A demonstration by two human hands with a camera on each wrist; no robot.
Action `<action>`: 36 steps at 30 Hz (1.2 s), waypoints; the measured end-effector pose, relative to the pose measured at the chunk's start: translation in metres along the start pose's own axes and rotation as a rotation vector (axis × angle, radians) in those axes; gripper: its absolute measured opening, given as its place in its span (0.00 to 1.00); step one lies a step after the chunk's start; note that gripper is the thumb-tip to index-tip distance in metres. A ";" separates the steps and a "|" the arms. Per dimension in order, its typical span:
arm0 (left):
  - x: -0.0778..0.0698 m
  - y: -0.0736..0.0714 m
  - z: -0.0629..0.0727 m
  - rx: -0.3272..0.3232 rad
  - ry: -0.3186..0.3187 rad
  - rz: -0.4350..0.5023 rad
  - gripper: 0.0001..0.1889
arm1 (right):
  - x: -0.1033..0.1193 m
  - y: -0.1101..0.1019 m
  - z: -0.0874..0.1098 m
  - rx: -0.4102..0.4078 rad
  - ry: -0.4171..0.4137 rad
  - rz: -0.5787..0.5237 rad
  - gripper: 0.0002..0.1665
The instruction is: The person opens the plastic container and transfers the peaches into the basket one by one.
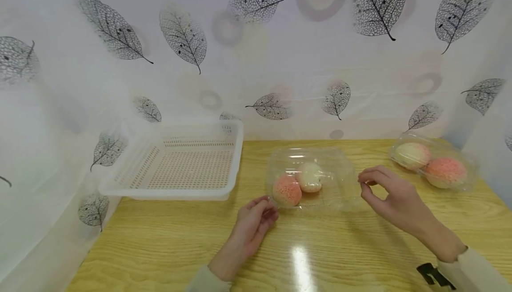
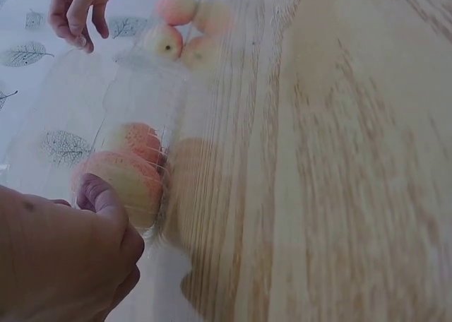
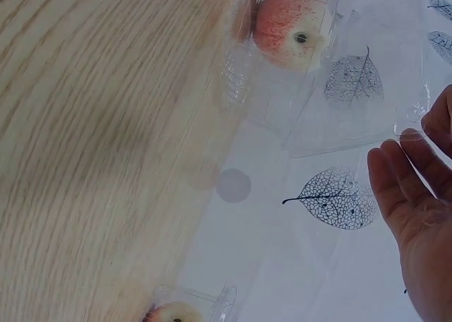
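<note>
A clear plastic clamshell box sits on the table, holding two pink-and-cream apples, one pinker at the front left and one paler behind it. My left hand grips the box's front left corner, close beside an apple in the left wrist view. On the other side, my right hand pinches the edge of the raised clear lid between thumb and index finger. Its remaining fingers are stretched out in the right wrist view.
A white perforated plastic basket stands at the left back. At the far right is another clear box with two apples. Behind the wooden table hangs a leaf-patterned sheet.
</note>
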State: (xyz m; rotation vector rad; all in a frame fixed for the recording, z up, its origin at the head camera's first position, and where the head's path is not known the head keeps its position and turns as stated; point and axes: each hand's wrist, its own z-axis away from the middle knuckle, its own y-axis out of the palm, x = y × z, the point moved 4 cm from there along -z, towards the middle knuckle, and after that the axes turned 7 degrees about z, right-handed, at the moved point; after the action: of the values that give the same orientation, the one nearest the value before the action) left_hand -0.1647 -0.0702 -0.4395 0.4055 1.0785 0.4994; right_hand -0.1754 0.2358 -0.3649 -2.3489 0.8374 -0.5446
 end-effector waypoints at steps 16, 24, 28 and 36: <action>0.001 -0.008 0.001 0.076 -0.065 0.003 0.09 | 0.010 -0.011 -0.016 -0.047 0.009 0.014 0.27; -0.002 -0.007 0.002 0.065 -0.048 0.024 0.10 | -0.006 -0.016 -0.025 -0.091 0.010 -0.009 0.14; -0.004 -0.007 0.002 0.027 -0.014 0.067 0.17 | -0.011 -0.015 -0.028 -0.088 0.081 -0.035 0.09; -0.003 -0.002 -0.001 0.026 -0.047 0.069 0.22 | -0.019 -0.005 -0.030 -0.074 0.185 -0.055 0.19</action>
State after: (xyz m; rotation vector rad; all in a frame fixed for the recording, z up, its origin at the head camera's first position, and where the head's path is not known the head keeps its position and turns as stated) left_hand -0.1667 -0.0729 -0.4391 0.4763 1.0295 0.5351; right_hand -0.2026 0.2404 -0.3427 -2.4216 0.8908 -0.7765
